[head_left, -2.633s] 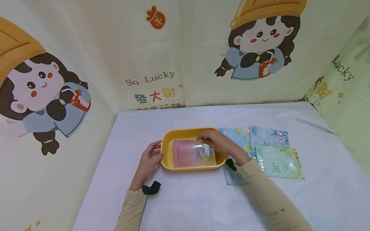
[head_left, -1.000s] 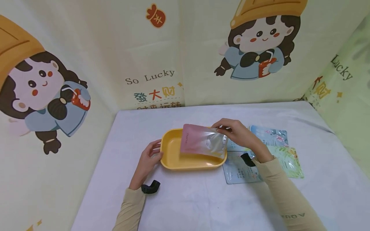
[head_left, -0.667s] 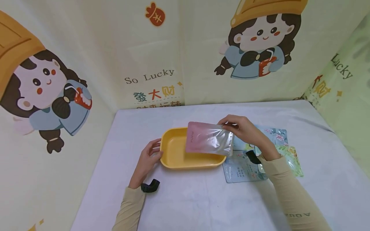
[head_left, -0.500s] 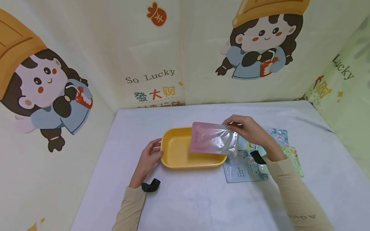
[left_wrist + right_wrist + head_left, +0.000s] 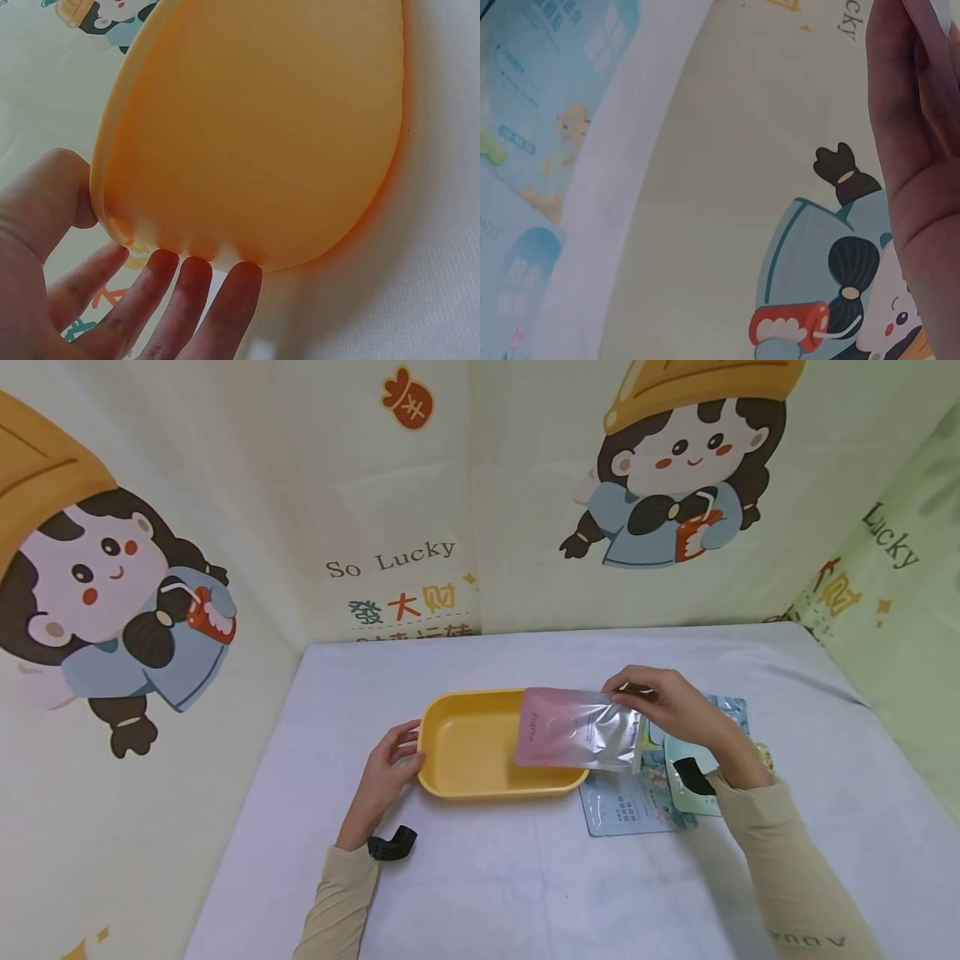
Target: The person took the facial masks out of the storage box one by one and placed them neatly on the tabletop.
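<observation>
My right hand pinches the upper right edge of a pink and silver facial mask packet. The packet hangs tilted over the right end of a yellow tray and partly over the packets beside it. Nothing lies in the visible part of the tray. At the tray's left end, the fairly straight fingers of my left hand touch the outer wall. In the left wrist view, its thumb meets the tray's rim. The right wrist view shows only part of the right hand and a sliver of what it holds.
Right of the tray lie several mask packets: a light blue one in front, a green one partly under my right forearm, and blue ones behind. A white cloth covers the table. Printed curtains hang behind and at the sides.
My right hand has lifted the pink and silver packet out of the tray and carried it rightward. More of the tray's floor shows. The left hand has stayed at the tray's left end.
</observation>
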Available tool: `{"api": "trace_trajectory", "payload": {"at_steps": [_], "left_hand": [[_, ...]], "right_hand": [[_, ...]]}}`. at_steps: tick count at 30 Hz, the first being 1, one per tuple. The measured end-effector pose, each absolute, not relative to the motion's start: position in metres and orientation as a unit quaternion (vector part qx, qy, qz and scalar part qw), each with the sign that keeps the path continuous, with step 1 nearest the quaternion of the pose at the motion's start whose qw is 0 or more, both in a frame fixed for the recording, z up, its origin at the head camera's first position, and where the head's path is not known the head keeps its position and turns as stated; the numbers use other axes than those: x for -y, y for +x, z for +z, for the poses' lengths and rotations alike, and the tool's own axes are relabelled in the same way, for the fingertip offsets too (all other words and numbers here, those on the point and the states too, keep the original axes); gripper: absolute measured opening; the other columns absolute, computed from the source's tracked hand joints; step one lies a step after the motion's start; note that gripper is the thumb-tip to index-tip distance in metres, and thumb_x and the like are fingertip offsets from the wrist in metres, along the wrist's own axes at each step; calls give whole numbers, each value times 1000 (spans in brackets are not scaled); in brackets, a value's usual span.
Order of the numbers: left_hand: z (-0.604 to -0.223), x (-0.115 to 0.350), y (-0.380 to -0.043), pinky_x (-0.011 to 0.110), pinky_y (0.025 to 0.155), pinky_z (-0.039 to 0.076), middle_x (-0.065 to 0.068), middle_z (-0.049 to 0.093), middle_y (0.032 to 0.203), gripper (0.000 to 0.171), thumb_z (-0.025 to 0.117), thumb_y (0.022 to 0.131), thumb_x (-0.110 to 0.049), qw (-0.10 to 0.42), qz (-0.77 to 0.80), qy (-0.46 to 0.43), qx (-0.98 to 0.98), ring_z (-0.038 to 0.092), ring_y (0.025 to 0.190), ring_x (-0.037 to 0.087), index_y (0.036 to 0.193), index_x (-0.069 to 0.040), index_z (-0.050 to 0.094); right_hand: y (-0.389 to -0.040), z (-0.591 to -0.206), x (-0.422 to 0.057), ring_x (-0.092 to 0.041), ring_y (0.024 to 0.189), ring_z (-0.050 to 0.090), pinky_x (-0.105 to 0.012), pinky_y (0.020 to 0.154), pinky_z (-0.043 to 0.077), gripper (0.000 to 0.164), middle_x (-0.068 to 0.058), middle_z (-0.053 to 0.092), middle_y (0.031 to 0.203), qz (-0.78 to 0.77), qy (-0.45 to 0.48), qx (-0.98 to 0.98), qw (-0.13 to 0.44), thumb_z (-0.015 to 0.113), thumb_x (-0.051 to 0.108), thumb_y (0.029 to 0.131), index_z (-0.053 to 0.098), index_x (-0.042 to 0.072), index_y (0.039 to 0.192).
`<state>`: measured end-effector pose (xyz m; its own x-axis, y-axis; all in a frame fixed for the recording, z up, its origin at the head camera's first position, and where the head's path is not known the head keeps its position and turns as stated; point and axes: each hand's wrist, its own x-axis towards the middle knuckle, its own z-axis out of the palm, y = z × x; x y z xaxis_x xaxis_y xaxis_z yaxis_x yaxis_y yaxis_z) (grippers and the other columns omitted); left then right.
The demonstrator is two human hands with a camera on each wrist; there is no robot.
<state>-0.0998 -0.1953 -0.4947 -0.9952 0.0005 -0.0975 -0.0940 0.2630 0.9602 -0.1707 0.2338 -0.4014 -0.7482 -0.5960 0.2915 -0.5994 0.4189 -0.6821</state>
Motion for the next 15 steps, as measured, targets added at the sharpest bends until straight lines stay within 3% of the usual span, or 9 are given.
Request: {"api": "trace_trajectory", "payload": {"at_steps": [15], "left_hand": [[-496, 194, -98, 21, 89, 54, 8, 51, 140, 53, 67, 95, -19, 35, 607, -29, -793, 54, 124, 27, 144, -21, 47]], "right_hand": [[-159, -411, -260, -10, 85, 65, -18, 77, 56, 21, 0, 68, 103, 400, 359, 843, -20, 66, -2, 91, 69, 12, 107]]}}
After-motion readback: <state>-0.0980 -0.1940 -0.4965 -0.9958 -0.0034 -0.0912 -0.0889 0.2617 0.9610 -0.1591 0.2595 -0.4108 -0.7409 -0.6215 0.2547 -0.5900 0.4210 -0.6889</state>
